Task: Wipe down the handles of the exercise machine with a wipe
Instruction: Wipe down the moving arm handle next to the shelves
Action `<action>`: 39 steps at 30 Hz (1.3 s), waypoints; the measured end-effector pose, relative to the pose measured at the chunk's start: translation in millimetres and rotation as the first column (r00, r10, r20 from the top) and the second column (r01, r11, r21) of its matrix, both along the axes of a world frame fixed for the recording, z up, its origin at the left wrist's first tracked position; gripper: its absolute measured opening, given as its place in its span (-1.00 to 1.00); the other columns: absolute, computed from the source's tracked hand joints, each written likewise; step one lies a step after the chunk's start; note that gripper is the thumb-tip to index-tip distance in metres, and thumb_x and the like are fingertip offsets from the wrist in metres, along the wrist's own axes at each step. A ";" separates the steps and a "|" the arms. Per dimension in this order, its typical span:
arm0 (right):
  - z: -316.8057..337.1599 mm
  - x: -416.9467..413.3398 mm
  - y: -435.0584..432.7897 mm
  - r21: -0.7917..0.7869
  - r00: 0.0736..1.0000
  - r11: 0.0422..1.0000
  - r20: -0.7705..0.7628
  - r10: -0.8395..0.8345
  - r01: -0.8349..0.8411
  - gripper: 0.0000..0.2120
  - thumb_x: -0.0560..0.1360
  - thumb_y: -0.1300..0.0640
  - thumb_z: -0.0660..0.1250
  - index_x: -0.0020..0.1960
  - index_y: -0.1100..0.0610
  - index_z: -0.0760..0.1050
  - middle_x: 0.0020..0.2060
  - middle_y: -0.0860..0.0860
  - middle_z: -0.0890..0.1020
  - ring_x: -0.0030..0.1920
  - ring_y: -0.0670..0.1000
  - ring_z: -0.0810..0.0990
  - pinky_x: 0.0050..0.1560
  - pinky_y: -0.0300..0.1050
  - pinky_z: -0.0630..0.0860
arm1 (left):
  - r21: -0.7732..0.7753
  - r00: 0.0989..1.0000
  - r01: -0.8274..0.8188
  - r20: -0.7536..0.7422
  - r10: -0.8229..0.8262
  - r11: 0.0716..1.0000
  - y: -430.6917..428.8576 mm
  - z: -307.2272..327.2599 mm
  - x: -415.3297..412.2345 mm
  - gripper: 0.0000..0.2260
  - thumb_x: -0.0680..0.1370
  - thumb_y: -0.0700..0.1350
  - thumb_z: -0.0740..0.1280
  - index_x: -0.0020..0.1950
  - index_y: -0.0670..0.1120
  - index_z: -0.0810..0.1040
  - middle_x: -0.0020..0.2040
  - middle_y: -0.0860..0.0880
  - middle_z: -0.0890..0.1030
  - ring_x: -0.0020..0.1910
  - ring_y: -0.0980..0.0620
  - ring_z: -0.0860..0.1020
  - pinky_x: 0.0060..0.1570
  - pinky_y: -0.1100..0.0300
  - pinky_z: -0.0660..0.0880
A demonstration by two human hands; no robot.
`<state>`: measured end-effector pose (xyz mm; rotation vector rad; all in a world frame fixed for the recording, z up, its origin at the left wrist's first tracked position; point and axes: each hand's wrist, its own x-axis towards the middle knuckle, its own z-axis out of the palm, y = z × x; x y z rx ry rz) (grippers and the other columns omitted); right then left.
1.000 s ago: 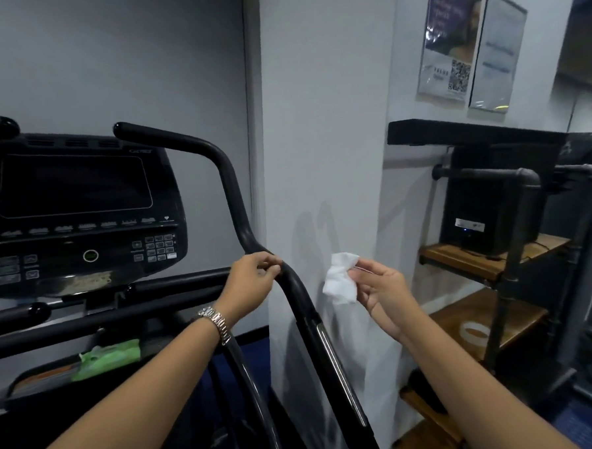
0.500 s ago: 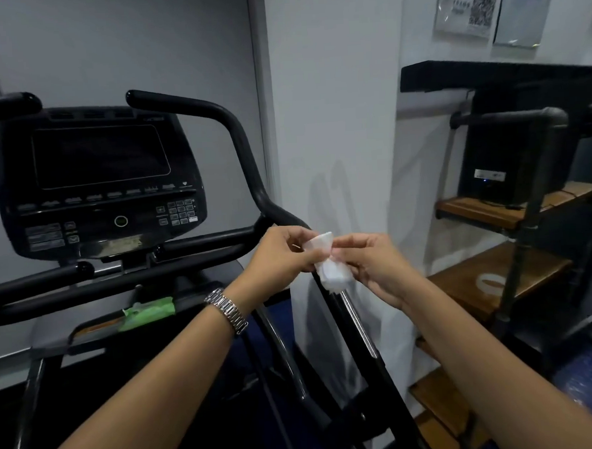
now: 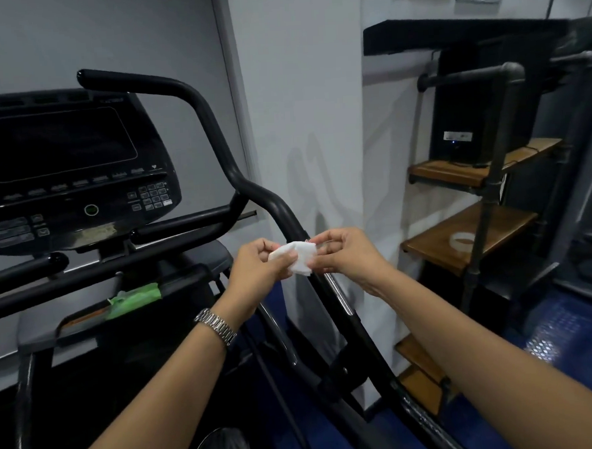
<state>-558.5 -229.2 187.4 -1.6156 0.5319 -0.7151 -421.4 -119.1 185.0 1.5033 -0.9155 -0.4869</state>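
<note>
While my left hand (image 3: 255,266) and right hand (image 3: 346,256) each pinch the wipe (image 3: 298,260) beside the handle (image 3: 280,208), I judge it best opened flat, then wrapped right round the bar.

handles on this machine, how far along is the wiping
Done: a white wipe is out, but no handle shows any sign of having been wiped. In hand: the left hand and the right hand both pinch the wipe in front of the curved right handle, apparently spreading it. Left: wiping that handle and the short front grip.
</note>
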 end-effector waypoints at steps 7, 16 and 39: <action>-31.6 -37.9 -20.6 -0.038 0.986 0.987 -0.061 -0.157 0.155 -0.87 0.45 0.39 0.38 -0.05 0.22 0.56 -0.25 0.20 0.62 -0.33 -0.01 0.63 -0.20 -0.26 0.62 | -0.116 0.696 -0.561 0.469 0.543 0.819 -7.2 -8.5 23.6 -0.81 0.50 -0.04 0.34 -0.23 -0.12 0.46 -0.31 -0.03 0.59 -0.33 0.01 0.54 -0.36 0.18 0.44; -59.9 -62.8 -26.1 -0.177 0.967 0.966 -0.136 -0.215 0.190 -0.92 0.47 0.33 0.38 -0.13 0.18 0.60 -0.26 0.17 0.66 -0.27 0.03 0.62 -0.12 -0.09 0.56 | -0.211 0.812 -0.380 0.389 0.434 0.901 -42.7 -70.2 -42.5 -0.75 0.41 -0.39 0.26 -0.27 -0.05 0.37 -0.43 0.07 0.50 -0.51 0.17 0.42 -0.47 0.37 0.28; -111.8 -60.5 -14.7 -0.507 0.762 0.857 -0.590 -0.267 -0.091 -0.61 0.28 -0.10 0.54 -0.33 0.18 0.47 -0.46 -0.04 0.42 -0.42 -0.07 0.40 -0.43 -0.23 0.31 | -0.242 0.654 -0.246 0.673 0.345 0.939 -46.9 -65.4 -47.4 -0.74 0.58 -0.13 0.26 0.20 -0.24 0.49 -0.31 -0.04 0.57 -0.56 0.19 0.37 -0.45 0.30 0.51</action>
